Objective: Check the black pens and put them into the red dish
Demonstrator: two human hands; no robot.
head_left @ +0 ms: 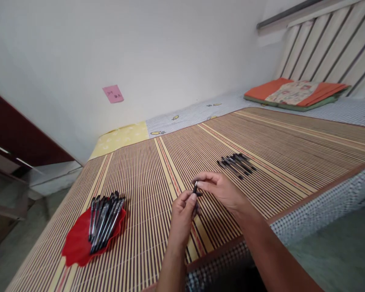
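My left hand [182,213] and my right hand [220,188] meet over the striped bamboo mat [158,170], both pinching one dark pen [195,187] between their fingertips. Most of the pen is hidden inside the left fist. A red plate [76,245] with several black pens [105,219] lies to the left of my hands. A second row of several black pens [236,163] lies on the mat just beyond my right hand.
The mat covers a bed with a checked sheet [325,207] at its near edge. A folded orange cushion [295,93] lies at the far right by a slatted headboard. A pink note [113,93] is stuck on the white wall. Dark furniture [15,138] stands at left.
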